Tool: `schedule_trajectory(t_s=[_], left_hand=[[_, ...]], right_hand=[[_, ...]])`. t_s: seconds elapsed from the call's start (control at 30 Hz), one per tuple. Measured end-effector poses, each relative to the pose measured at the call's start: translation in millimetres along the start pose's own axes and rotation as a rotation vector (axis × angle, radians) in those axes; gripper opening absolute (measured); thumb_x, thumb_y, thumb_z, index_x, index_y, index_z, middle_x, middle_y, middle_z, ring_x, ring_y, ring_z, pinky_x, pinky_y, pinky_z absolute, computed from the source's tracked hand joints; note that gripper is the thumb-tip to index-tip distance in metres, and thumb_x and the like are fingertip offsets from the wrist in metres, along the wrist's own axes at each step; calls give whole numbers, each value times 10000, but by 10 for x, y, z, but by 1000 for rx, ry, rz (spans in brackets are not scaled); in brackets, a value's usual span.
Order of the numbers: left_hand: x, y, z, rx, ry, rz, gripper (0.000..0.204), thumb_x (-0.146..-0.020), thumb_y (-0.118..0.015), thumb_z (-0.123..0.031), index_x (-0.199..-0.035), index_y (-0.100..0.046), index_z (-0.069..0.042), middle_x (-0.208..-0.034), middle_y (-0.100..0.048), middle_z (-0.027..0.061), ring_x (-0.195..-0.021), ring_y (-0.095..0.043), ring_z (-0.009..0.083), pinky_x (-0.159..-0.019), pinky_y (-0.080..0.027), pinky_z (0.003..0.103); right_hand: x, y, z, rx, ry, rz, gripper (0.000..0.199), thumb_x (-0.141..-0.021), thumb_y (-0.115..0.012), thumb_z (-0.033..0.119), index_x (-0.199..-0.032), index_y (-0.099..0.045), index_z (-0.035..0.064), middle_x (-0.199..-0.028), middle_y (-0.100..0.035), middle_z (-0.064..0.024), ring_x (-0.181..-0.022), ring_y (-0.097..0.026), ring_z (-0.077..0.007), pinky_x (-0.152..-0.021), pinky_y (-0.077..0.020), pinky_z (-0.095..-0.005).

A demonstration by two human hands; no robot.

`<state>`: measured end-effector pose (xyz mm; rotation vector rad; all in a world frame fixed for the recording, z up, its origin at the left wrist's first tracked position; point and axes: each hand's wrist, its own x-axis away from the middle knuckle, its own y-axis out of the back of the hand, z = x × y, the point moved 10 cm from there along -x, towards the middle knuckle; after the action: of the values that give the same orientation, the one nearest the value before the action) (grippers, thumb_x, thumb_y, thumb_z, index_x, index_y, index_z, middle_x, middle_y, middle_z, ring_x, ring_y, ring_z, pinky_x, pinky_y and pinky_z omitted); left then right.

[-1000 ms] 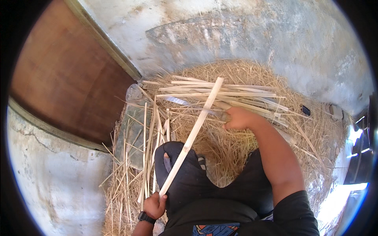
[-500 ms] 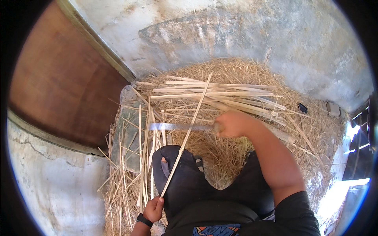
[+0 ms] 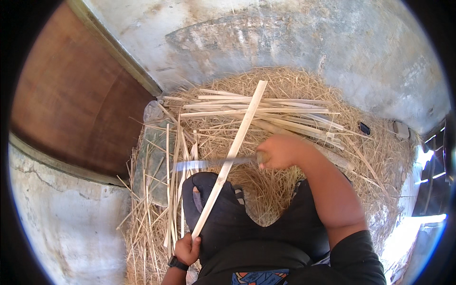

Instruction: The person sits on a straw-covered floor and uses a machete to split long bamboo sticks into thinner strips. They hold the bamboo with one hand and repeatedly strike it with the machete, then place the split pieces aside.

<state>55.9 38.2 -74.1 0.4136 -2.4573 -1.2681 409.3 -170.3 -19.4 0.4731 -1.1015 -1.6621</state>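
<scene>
A long, pale strip of split bamboo or wood (image 3: 243, 128) slants up and away over my left thigh, its broad face showing. My left hand (image 3: 187, 249), with a dark watch on the wrist, grips its near end, thumb on top. My right hand (image 3: 285, 151) is closed round the handle of a long-bladed knife (image 3: 192, 165), held level with the blade pointing left. The blade crosses the strip about midway and seems to pass beneath it; whether the two touch I cannot tell.
A stack of pale strips (image 3: 304, 112) lies ahead on straw-like shavings (image 3: 294, 78). More thin strips (image 3: 156, 218) are scattered at the left beside a greyish slab (image 3: 154, 161). A small black object (image 3: 364, 128) rests at the right. A plastered wall (image 3: 285, 38) and brown door (image 3: 80, 95) enclose the place.
The strip has turned from its narrow edge to its broad face. Its far end has shifted slightly right, and the knife tip has moved a little left and down.
</scene>
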Motion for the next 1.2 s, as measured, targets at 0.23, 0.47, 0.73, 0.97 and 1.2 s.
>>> schedule_trajectory(t_s=[0.23, 0.47, 0.73, 0.97, 1.2], left_hand=[[2, -31, 43, 30, 5, -39, 441, -949, -640, -412, -765, -555, -21, -566, -557, 202, -539, -603, 414, -492, -443, 458], [175, 134, -34, -104, 56, -194, 451, -891, -730, -414, -768, -561, -14, -588, -582, 203, -558, -616, 421, -505, -468, 449], [440, 333, -255, -120, 161, -286, 372, -851, -792, -304, -826, -563, -12, -614, -618, 189, -562, -641, 372, -517, -485, 429], [300, 300, -412, -106, 70, -269, 245, -969, -618, -233, -882, -578, -8, -655, -616, 203, -623, -659, 368, -579, -485, 440], [160, 230, -220, -144, 83, -100, 487, -1020, -503, -433, -815, -614, -6, -651, -606, 229, -629, -623, 433, -577, -469, 477]], right_hand=[[206, 444, -789, -136, -324, -292, 387, -809, -769, 336, -1089, -700, 78, -1010, -705, -185, -998, -670, -357, -882, -513, -463], [192, 332, -252, -51, -104, -192, 357, -792, -771, 333, -1049, -707, 93, -976, -700, -180, -945, -669, -361, -812, -519, -470], [586, 640, -351, -20, -190, -342, 331, -774, -784, 359, -999, -715, 126, -852, -695, -154, -838, -674, -365, -745, -515, -485], [507, 467, -178, 37, -116, -189, 345, -779, -782, 356, -1034, -714, 133, -888, -705, -148, -866, -673, -367, -758, -523, -479], [442, 603, -1010, -189, -346, -472, 368, -817, -766, 336, -1060, -689, 72, -954, -699, -170, -907, -675, -371, -798, -530, -471]])
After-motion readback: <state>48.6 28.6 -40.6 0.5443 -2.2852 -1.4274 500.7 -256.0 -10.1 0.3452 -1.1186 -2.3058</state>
